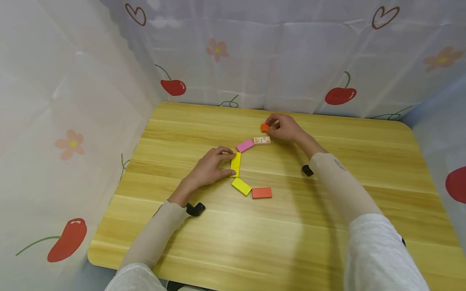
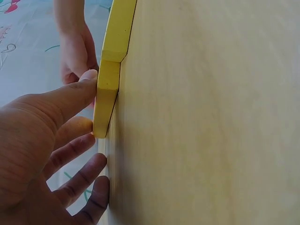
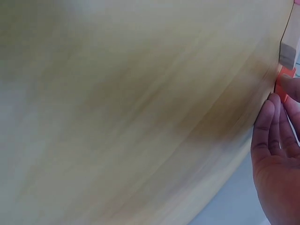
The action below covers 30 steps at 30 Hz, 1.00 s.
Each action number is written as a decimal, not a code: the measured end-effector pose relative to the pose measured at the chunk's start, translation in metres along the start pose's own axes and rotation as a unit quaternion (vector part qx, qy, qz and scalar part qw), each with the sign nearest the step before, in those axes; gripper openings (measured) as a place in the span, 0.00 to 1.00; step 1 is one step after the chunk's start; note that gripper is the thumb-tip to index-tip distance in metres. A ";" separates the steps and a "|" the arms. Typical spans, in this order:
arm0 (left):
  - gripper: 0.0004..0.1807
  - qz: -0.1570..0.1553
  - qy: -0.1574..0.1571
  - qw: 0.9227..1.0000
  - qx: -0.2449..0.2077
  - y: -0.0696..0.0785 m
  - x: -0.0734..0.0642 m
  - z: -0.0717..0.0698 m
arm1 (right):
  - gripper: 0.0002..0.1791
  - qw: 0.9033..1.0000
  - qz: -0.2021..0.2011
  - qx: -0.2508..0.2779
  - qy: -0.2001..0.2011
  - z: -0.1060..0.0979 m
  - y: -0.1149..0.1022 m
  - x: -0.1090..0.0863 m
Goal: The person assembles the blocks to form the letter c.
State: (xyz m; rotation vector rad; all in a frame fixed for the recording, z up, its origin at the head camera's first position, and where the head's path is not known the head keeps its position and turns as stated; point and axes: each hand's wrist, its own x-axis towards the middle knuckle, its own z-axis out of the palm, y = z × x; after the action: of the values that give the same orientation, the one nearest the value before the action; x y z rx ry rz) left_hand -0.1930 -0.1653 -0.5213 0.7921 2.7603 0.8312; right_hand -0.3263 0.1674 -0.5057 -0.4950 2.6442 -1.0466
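Note:
In the head view, several flat domino-like blocks form a curved line on the wooden table. My left hand (image 1: pixel 210 166) grips an upright-running yellow block (image 1: pixel 236 162) by its two ends, thumb at the near end and a fingertip at the far end. The left wrist view shows that block (image 2: pixel 105 105) lying end to end with another yellow block (image 2: pixel 119 30). At the far side, my right hand (image 1: pixel 286 127) pinches an orange block (image 1: pixel 264 128) just beyond a white block with printed markings (image 1: pixel 261 140). Part of the orange block (image 3: pixel 284 73) is behind the fingers.
A pink block (image 1: pixel 245 146) lies between the printed block and the gripped yellow one. Nearer me sit a second yellow block (image 1: pixel 241 186) and a coral-red block (image 1: pixel 261 193). Patterned curtains (image 1: pixel 269 60) hang behind the table's far edge and along its sides.

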 end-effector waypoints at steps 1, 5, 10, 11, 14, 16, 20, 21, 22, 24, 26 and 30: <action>0.35 0.001 0.000 1.000 -0.001 0.000 0.000 0.000 | 0.20 1.000 0.000 -0.001 0.001 -0.001 0.002 -0.002; 0.35 0.002 -0.001 1.000 0.000 0.001 0.000 0.000 | 0.19 1.000 0.002 -0.004 0.004 -0.005 0.008 -0.011; 0.35 0.002 0.000 1.000 0.001 0.000 -0.001 0.000 | 0.18 1.000 0.001 -0.006 0.006 -0.009 0.015 -0.024; 0.35 0.002 0.001 1.000 0.001 0.000 -0.001 0.000 | 0.18 1.000 0.000 -0.009 0.006 -0.010 0.017 -0.026; 0.35 0.002 0.003 1.000 0.000 0.000 -0.001 0.000 | 0.18 1.000 -0.003 -0.014 0.010 -0.012 0.021 -0.034; 0.35 0.002 0.004 1.000 -0.001 0.000 -0.001 0.000 | 0.17 1.000 -0.005 -0.014 0.010 -0.013 0.022 -0.041; 0.35 0.003 0.005 1.000 -0.001 0.000 -0.001 0.000 | 0.17 1.000 -0.001 -0.013 0.010 -0.014 0.024 -0.053; 0.35 0.003 0.005 1.000 -0.001 0.000 -0.001 0.001 | 0.17 1.000 0.000 -0.011 0.010 -0.014 0.025 -0.056; 0.35 0.004 0.005 1.000 -0.001 0.000 -0.001 0.001 | 0.17 1.000 0.000 -0.012 0.010 -0.014 0.026 -0.058; 0.35 0.005 0.007 1.000 0.000 -0.001 -0.001 0.001 | 0.17 1.000 -0.001 -0.014 0.011 -0.013 0.027 -0.064; 0.35 0.006 0.007 1.000 0.002 -0.001 0.000 0.001 | 0.17 1.000 -0.006 -0.017 0.010 -0.012 0.028 -0.070; 0.34 0.006 0.006 1.000 0.004 -0.001 0.000 0.001 | 0.17 1.000 -0.010 -0.023 0.005 -0.010 0.028 -0.083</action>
State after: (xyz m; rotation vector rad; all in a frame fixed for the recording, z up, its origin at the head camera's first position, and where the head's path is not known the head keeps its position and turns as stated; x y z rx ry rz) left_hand -0.1933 -0.1656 -0.5229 0.8094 2.7735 0.8314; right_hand -0.2605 0.2257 -0.5089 -0.5292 2.6833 -0.9986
